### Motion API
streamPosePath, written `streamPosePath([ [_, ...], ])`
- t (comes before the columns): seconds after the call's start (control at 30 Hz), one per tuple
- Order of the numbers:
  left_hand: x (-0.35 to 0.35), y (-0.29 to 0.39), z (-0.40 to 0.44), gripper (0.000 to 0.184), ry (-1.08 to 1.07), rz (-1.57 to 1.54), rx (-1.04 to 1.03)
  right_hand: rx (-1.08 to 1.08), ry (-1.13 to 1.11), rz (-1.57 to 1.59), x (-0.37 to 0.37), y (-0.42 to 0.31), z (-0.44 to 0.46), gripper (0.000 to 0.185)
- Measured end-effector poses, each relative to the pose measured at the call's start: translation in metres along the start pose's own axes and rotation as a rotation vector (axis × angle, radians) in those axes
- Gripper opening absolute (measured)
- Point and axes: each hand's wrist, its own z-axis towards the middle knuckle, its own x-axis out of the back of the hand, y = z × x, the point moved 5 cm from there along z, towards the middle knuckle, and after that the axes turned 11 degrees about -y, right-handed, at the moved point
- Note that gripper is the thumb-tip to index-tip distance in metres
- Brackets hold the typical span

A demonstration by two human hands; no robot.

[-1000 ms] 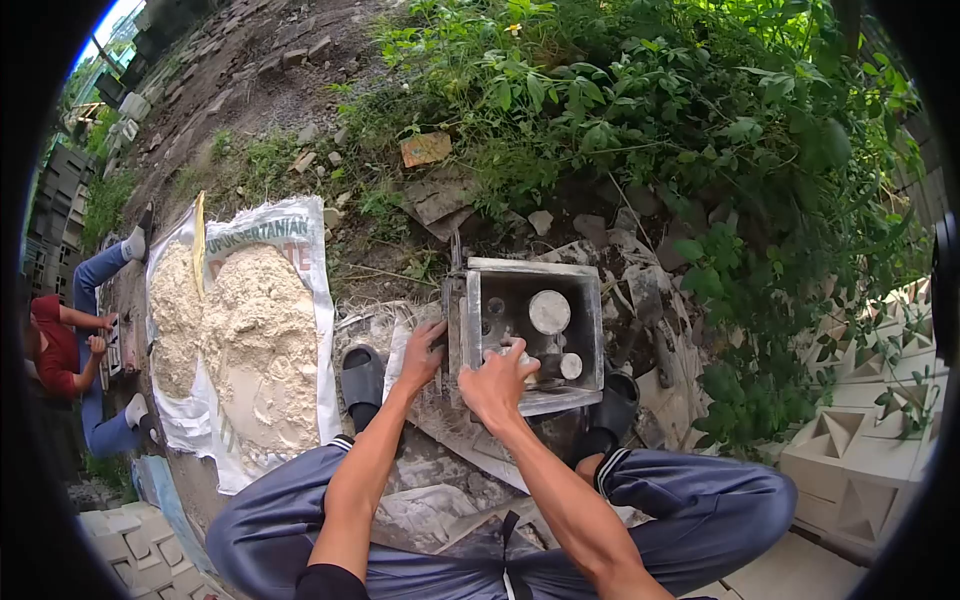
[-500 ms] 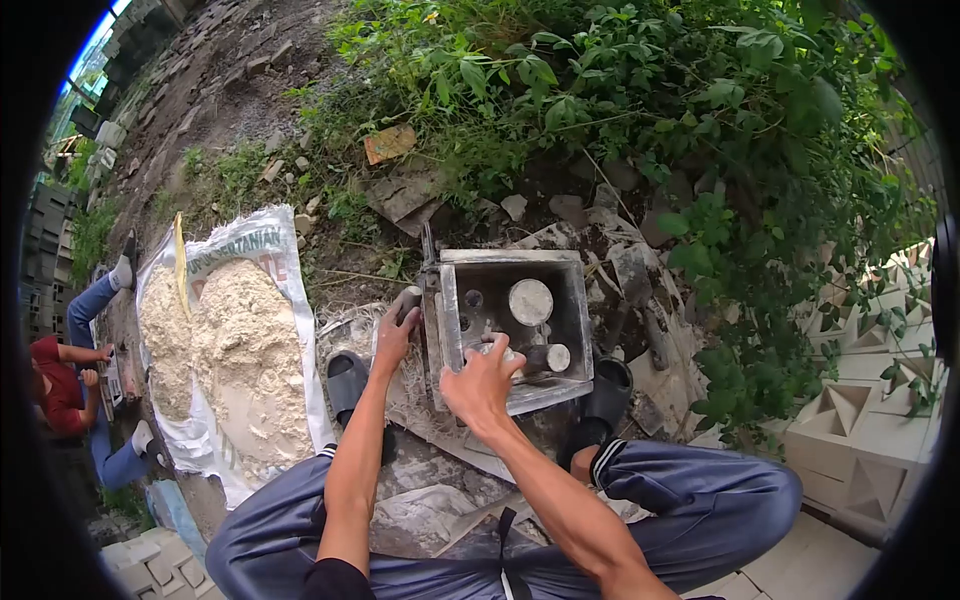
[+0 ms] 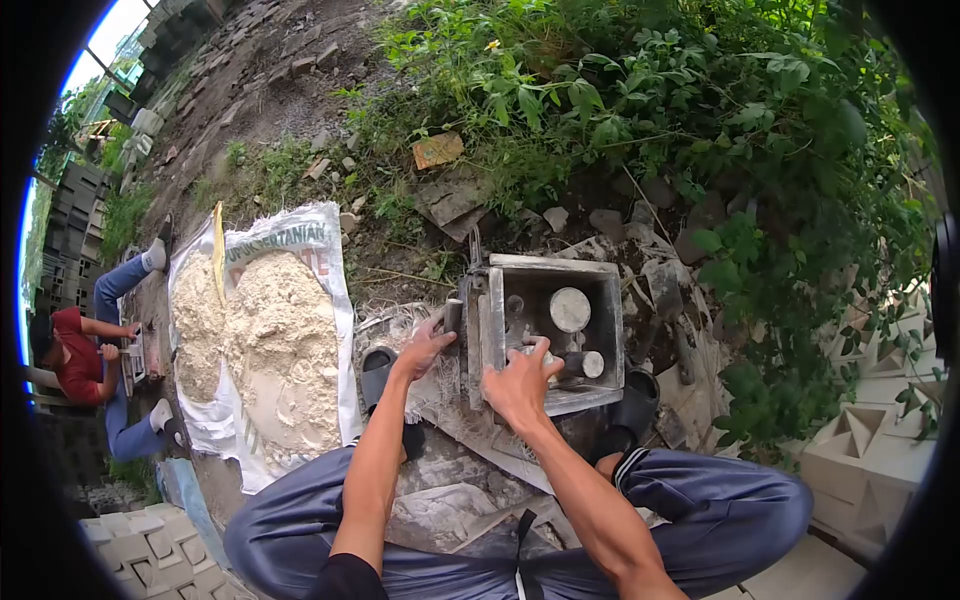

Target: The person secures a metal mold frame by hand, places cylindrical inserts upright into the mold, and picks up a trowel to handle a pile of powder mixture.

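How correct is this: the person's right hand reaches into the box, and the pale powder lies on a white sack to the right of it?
One detail is wrong: in the head view, the pale powder lies on a white sack to the left of the box, not the right. The person's right hand does reach into it.

The open box (image 3: pixel 555 265) looks to me like dull metal, scuffed and whitened along its edges; the round disc (image 3: pixel 570 310) inside is chalky and matt. The sack (image 3: pixel 344 340) looks like woven plastic, the sandy heap (image 3: pixel 280 310) on it rough and crumbly, the trousers (image 3: pixel 700 510) smooth, faintly glossy cloth
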Motion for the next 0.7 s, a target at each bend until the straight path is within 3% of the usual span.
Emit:
streamPosePath([
  [0.03,-0.006,0.002,0.006,0.056,0.028,0.401,-0.009,-0.012,0.012,-0.001,0.003,0.001,-0.001,0.043],
  [0.1,-0.014,-0.003,0.016,0.057,0.025,0.421,0.054,-0.002,-0.012,0.008,0.004,0.000,-0.002,0.043],
  [0.17,-0.026,0.005,0.025,0.050,0.082,0.732,-0.166,-0.006,-0.007,0.006,0.004,0.001,-0.001,0.043],
  [0.2,-0.029,0.006,0.032,0.046,0.113,0.831,-0.171,0.009,-0.004,0.009,0.005,0.001,-0.001,0.043],
  [0.3,-0.035,0.014,0.048,0.045,0.018,0.852,-0.258,0.026,-0.001,0.016,0.006,0.000,-0.003,0.043],
  [0.37,-0.031,0.008,0.057,0.045,-0.030,0.690,-0.240,0.038,0.005,0.019,0.009,-0.001,-0.004,0.043],
  [0.43,-0.030,0.011,0.060,0.046,-0.062,0.877,-0.295,0.020,0.019,-0.064,0.011,-0.002,-0.005,0.041],
  [0.57,-0.033,0.010,0.064,0.048,-0.058,0.937,-0.319,0.029,0.051,-0.049,0.012,0.002,-0.005,0.041],
  [0.7,-0.048,0.027,0.063,0.048,-0.018,1.081,-0.577,0.058,0.036,0.027,0.015,0.003,-0.005,0.043],
])
